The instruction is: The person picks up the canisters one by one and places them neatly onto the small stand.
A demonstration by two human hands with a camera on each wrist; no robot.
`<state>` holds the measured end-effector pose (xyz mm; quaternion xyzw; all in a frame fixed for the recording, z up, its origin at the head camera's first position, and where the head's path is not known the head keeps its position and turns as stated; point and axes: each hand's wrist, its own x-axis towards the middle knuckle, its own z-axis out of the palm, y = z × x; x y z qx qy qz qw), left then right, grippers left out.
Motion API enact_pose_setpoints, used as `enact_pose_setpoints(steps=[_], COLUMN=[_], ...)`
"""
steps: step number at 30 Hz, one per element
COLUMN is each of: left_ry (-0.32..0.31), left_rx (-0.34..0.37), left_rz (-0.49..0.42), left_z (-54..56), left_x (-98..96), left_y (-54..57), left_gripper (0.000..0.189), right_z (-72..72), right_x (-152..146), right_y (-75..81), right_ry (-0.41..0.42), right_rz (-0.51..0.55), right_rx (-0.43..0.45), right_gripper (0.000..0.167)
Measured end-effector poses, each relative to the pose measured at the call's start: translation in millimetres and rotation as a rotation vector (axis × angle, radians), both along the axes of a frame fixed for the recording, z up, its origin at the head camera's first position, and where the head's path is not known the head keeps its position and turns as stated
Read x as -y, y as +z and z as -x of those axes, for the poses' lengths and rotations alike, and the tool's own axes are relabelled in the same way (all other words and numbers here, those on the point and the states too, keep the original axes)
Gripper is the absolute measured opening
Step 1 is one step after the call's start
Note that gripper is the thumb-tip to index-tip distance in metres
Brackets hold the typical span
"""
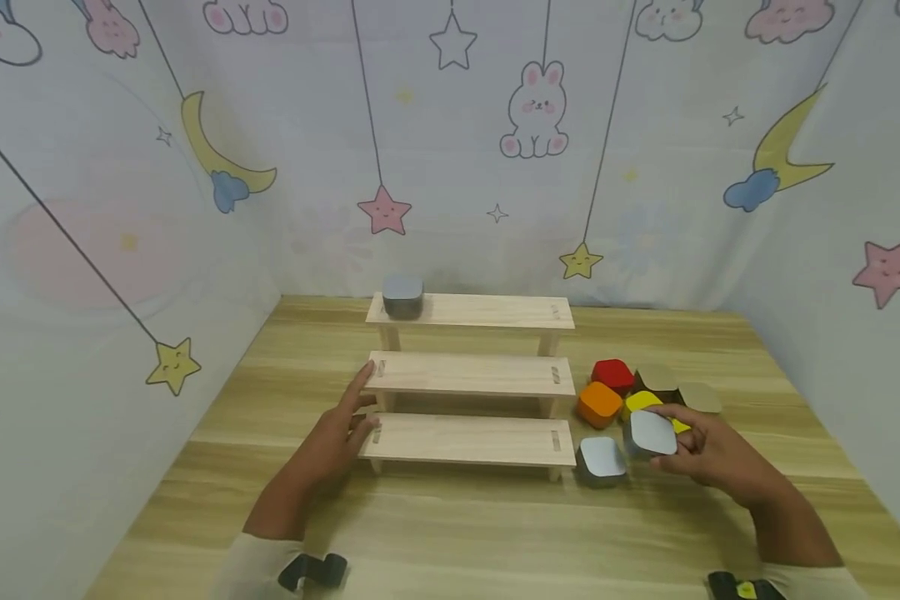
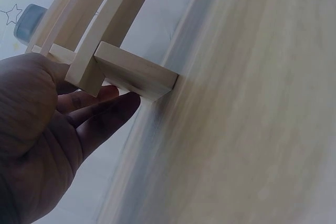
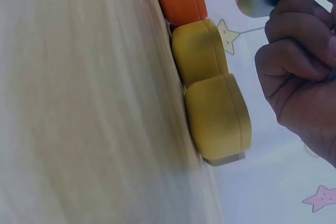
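Observation:
My right hand (image 1: 708,446) pinches a grey rounded-square block (image 1: 651,433) between thumb and fingers, held over the right side of the table. Just left of it, another grey block (image 1: 602,461) sits on the table. My left hand (image 1: 337,437) touches the left end of a three-step wooden shelf (image 1: 468,373). Its index finger reaches the middle step and its thumb lies at the lowest one; in the left wrist view the other fingers (image 2: 107,116) extend below the plank, beside the support. A third grey block (image 1: 402,297) stands at the left of the top step.
Behind the held block are a red block (image 1: 612,377), an orange block (image 1: 600,404) and a yellow block (image 1: 642,402). In the right wrist view a second yellow block (image 3: 218,116) stands nearest. A dark-edged object (image 1: 666,393) lies behind them. Patterned curtains (image 1: 465,150) enclose the table.

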<state>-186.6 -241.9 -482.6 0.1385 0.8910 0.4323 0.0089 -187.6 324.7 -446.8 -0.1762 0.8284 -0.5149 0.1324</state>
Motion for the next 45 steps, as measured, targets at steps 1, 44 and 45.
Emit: enact_pose_setpoints(steps=[1,44,45], left_ry=[-0.004,-0.017,-0.016], left_rx=[-0.008,-0.03,-0.023], left_rz=[0.006,-0.014,-0.019], left_z=[0.2,0.8,0.8], left_x=[0.1,2.6,2.1], left_y=[0.3,-1.9,-2.1], left_gripper=[0.088,0.085,0.085], right_z=[-0.1,58.3,60.4], right_x=[1,66,70], right_y=[0.4,142.7,144.6], right_ry=[-0.023,0.068,0.082], right_rz=[-0.006,-0.272,-0.273], right_rx=[-0.002,-0.105,-0.104], right_gripper=[0.069,0.072,0.072])
